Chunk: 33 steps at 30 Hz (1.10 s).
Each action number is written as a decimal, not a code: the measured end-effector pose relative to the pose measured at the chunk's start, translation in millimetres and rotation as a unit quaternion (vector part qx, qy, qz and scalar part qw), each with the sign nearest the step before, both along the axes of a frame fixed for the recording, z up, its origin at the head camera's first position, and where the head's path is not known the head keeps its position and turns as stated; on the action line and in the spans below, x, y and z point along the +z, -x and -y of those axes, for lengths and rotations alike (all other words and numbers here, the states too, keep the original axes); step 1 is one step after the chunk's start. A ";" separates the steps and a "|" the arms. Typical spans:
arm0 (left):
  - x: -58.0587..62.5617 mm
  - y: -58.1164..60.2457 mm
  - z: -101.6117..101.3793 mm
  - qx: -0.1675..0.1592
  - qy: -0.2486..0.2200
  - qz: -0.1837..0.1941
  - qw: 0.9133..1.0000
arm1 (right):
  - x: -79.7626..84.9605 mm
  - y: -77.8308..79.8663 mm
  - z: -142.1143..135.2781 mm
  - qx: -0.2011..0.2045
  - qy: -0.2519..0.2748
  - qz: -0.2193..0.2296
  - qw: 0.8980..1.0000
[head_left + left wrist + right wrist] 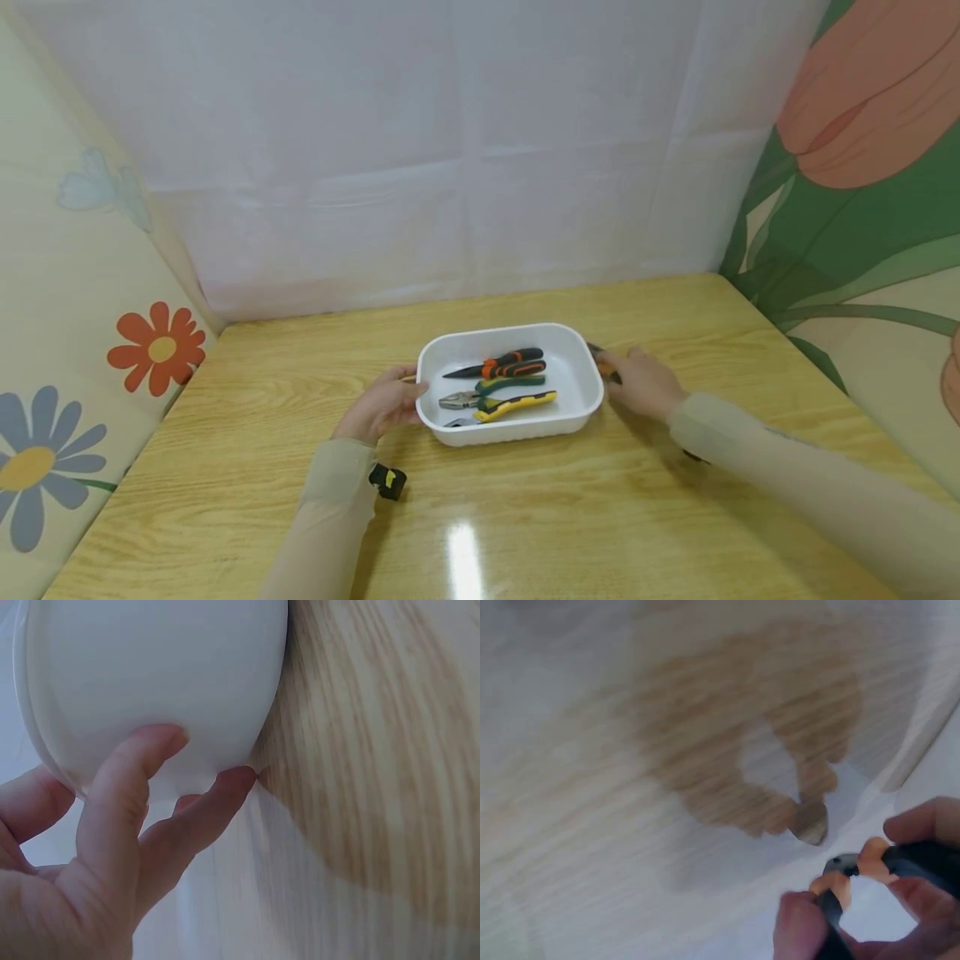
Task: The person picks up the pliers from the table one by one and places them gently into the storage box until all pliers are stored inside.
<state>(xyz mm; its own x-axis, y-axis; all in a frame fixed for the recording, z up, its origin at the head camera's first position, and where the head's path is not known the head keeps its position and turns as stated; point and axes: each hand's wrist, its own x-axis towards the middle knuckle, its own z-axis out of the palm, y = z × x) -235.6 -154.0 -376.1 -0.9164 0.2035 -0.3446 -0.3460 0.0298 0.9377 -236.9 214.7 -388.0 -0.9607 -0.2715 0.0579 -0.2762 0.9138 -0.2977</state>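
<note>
A white plastic tray [480, 432] sits on the wooden table. My left hand [381, 406] grips its left end, thumb at the rim and fingers against the outer wall [187, 667]. Inside lie long-nose pliers [510, 365] with black-and-orange handles, combination pliers [487, 389] with green handles, and a yellow-and-black-handled tool [517, 406] whose metal head is partly hidden by the near wall. Just outside the tray's right end, my right hand [647, 385] holds pliers [874, 859] by their black-and-orange handles, which are spread apart. Their short metal head [810, 823] is close over the table.
The wooden table [225, 467] stretches around the tray on all sides. A pale cloth [465, 167] hangs along its back edge, with flower-patterned panels [60, 250] at left and right. A small black device [387, 482] sits at my left wrist.
</note>
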 end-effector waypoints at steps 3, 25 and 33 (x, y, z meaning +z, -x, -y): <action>-2.0 1.7 0.1 0.000 0.003 -0.001 1.000 | 1.9 -1.0 -2.3 -0.005 0.003 -0.007 1.000; -1.0 0.6 0.1 0.003 0.008 0.003 1.000 | 24.4 -15.5 -6.1 0.013 -0.025 -0.099 0.995; -1.5 3.0 0.5 0.006 0.009 0.006 1.000 | 32.3 -19.1 -1.5 0.027 -0.031 -0.117 0.992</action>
<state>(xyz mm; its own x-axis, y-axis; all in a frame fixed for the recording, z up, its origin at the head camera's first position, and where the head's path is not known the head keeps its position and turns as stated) -238.6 -154.5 -377.6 -0.9143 0.1861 -0.3597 -0.3582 0.0430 0.9327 -217.8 216.2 -355.6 -0.9072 -0.3316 0.2589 -0.3795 0.9107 -0.1634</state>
